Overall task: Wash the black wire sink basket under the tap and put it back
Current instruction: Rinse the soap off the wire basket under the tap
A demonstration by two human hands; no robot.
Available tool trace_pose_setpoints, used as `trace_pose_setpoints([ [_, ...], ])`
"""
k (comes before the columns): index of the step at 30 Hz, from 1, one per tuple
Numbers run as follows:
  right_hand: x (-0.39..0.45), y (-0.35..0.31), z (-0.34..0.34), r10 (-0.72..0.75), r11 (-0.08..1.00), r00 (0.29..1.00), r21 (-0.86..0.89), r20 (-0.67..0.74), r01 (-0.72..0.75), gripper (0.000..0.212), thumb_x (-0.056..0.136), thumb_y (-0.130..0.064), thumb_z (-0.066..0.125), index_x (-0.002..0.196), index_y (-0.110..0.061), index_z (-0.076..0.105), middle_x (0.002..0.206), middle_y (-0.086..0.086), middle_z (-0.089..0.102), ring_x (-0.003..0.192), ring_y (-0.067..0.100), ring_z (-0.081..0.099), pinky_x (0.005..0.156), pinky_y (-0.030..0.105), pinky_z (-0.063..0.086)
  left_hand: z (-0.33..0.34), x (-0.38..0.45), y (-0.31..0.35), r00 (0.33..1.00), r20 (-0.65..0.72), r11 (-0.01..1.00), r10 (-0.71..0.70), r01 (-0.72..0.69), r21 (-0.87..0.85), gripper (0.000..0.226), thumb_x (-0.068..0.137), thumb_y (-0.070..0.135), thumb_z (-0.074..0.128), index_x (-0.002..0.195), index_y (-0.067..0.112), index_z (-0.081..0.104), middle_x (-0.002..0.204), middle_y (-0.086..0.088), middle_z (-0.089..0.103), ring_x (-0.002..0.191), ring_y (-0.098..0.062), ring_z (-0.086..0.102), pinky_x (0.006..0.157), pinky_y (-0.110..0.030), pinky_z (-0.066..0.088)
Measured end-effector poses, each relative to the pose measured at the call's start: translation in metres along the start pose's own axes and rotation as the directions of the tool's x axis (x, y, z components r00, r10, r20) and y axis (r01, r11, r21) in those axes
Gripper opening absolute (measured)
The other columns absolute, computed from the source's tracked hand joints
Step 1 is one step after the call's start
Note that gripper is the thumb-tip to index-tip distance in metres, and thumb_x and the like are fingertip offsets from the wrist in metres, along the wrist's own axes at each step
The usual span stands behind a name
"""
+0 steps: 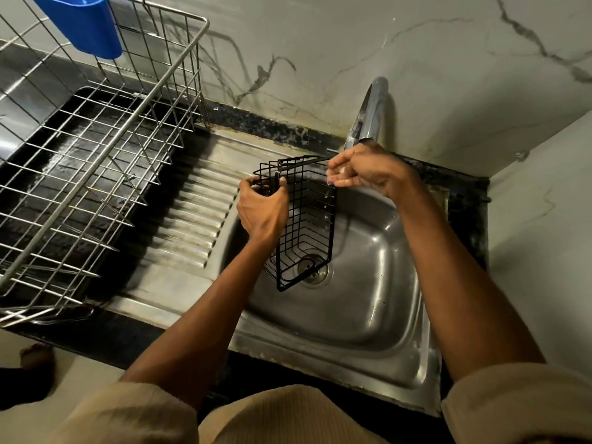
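Mid-wash, seemingly: black wire basket (pixel 304 219) held tilted over the sink (pixel 368 315), below the tap (pixel 368 113) at twelve o'clock. Left hand (pixel 261 208) grip clasping its nine o'clock edge; right hand (pixel 368 171) pinching the top rim. Putting back remains.

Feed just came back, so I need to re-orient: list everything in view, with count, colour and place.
basket: one, black wire, held over the sink
sink: one, steel, centre right
drain: one, steel, sink bottom
tap: one, chrome, behind the sink
drainboard: one, ribbed steel, left of the sink
rack: one, silver wire, far left
cup: one, blue, hung on the rack, top left
left hand: grip on the basket's left edge
right hand: fingers on the basket's top right edge
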State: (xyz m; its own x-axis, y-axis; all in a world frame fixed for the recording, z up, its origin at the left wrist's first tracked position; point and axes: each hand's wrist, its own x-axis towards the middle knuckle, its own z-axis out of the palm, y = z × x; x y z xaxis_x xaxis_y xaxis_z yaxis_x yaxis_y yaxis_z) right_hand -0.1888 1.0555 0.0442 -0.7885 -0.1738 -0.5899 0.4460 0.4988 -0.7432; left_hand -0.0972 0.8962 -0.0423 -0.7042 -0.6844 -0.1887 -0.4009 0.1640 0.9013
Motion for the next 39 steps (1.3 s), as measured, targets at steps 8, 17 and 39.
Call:
trace_pose_setpoints([
  [8,-0.001,0.002,-0.002,0.065,0.992,0.996,-0.114,0.054,-0.058,0.037,0.095,0.012,0.032,0.123,0.012,0.057,0.121,0.032,0.061,0.113,0.039,0.064,0.091,0.041,0.057,0.002,0.004,-0.003,0.994,0.045,0.990,-0.101,0.105,-0.098,0.048,0.091,0.043,0.071,0.126,0.013,0.056,0.098,0.009,0.056,0.092,-0.010,0.056,0.084,-0.024,0.043],
  [17,-0.007,0.002,-0.002,0.027,0.997,0.971,-0.082,0.237,-0.008,0.040,0.095,0.012,0.032,0.127,0.009,0.056,0.119,0.029,0.065,0.107,0.035,0.069,0.091,0.041,0.058,0.010,0.007,0.000,0.858,0.379,0.855,-0.346,0.455,-0.249,0.063,0.072,0.066,0.070,0.111,0.016,0.073,0.090,-0.004,0.076,0.068,-0.017,0.071,0.054,-0.028,0.055],
  [39,-0.014,0.019,-0.007,0.096,0.980,0.967,-0.191,0.234,-0.051,0.032,0.101,-0.008,0.040,0.129,0.001,0.055,0.112,0.025,0.069,0.102,0.032,0.071,0.080,0.045,0.060,0.021,0.000,0.010,0.853,0.480,0.892,-0.204,0.364,-0.267,0.057,0.076,0.067,0.073,0.102,0.017,0.077,0.093,-0.001,0.079,0.090,-0.020,0.074,0.087,-0.042,0.058],
])
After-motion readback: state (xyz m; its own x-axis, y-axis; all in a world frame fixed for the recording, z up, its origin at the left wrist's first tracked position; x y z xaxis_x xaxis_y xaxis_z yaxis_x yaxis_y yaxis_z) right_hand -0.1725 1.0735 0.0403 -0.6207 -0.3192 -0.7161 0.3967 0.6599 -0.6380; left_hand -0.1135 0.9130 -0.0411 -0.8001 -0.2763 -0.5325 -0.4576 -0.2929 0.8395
